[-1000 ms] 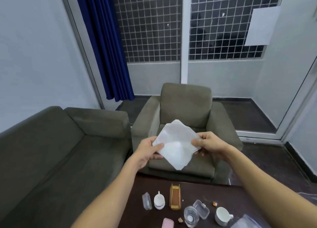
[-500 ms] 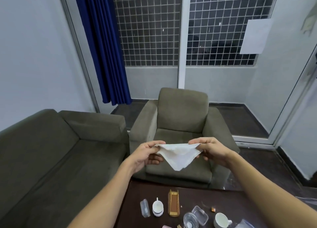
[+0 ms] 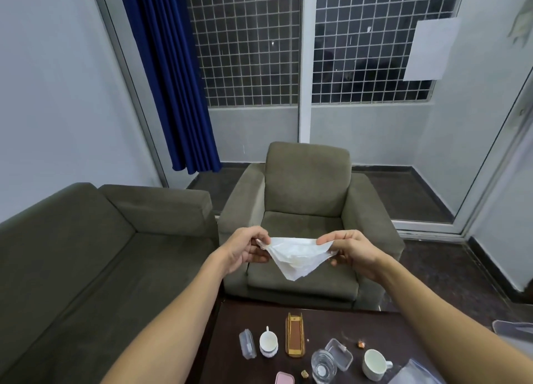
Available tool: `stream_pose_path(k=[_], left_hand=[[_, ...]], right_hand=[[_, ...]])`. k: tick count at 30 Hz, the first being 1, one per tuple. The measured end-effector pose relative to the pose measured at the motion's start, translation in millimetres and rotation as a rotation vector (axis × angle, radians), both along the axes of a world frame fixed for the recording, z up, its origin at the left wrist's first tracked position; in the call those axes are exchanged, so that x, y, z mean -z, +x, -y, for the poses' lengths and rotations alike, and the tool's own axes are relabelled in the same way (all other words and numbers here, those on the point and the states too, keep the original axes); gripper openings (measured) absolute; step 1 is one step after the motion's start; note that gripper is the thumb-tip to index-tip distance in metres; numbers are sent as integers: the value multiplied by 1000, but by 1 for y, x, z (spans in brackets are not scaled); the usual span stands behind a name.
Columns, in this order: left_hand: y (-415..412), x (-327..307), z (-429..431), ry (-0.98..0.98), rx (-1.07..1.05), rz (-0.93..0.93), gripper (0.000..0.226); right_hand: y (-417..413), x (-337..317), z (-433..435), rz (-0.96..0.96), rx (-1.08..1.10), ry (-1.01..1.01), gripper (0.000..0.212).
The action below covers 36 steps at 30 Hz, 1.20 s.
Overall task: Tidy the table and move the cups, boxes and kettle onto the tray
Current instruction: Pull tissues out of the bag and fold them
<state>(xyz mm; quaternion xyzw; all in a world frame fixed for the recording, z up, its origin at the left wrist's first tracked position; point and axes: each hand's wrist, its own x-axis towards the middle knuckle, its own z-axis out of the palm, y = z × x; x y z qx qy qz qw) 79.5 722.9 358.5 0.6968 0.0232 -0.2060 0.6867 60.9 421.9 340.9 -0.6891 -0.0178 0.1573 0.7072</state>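
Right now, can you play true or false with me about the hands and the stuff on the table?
1. Both hands, left hand and right hand, hold the white tissue. True.
2. The tissue lies flat on the table. False: it is held up in the air.
3. A white cup stands on the table. True.
4. Someone sits in the armchair. False: nobody does.
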Motion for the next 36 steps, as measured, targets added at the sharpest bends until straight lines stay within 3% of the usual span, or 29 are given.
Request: stream_pose_path(k=[2,6,10,14,19,26,36], left_hand=[[5,1,3,100,9,38,31],[12,-3,14,216,58,98,28],[22,-10,34,231,-32,57,31],[38,-10,61,315,-158,-53,28],[55,10,82,445,-172,-167,27],[88,91,87,667,-130,-272,20],[138,286,84,813,108,-381,16]], right_hand=[[-3,-1,0,6,-17,-5,24],[-9,0,-2,-38,-20,36,46],[-17,23,-7,-142,196,187,14],[-26,59,-17,-415,390,424,28],[-42,96,-31,-748,383,606,11],[-56,165,-63,-980,465,872,10],[-57,312,-117,-1158,759,1138,13]])
